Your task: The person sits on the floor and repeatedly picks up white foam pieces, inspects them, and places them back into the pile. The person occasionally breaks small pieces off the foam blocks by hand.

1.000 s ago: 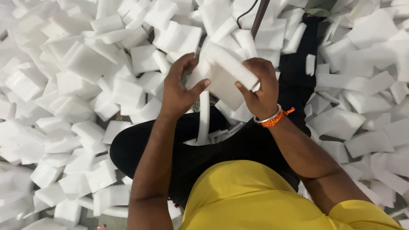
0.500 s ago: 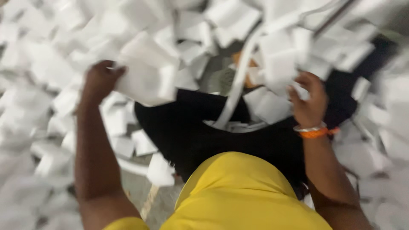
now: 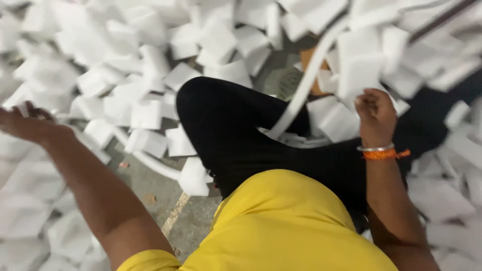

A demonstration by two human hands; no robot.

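Observation:
I sit on the floor in a yellow shirt with black-clad legs, surrounded by white foam blocks. My right hand, with an orange and silver wristband, is closed around the lower edge of a white foam block held above my knee. My left hand is stretched far to the left, low over the foam pile. It is blurred, its fingers are apart, and nothing shows in it. A long white foam strip runs from the top right down onto my lap.
Heaps of white foam blocks lie on every side. Beside my left knee, a patch of grey concrete floor holds a loose block and a curved strip. A brown cardboard piece lies past my legs.
A second ago both hands held one block over my lap. My left hand then swung far left with a block and is now without it. My right hand stayed right with another block.

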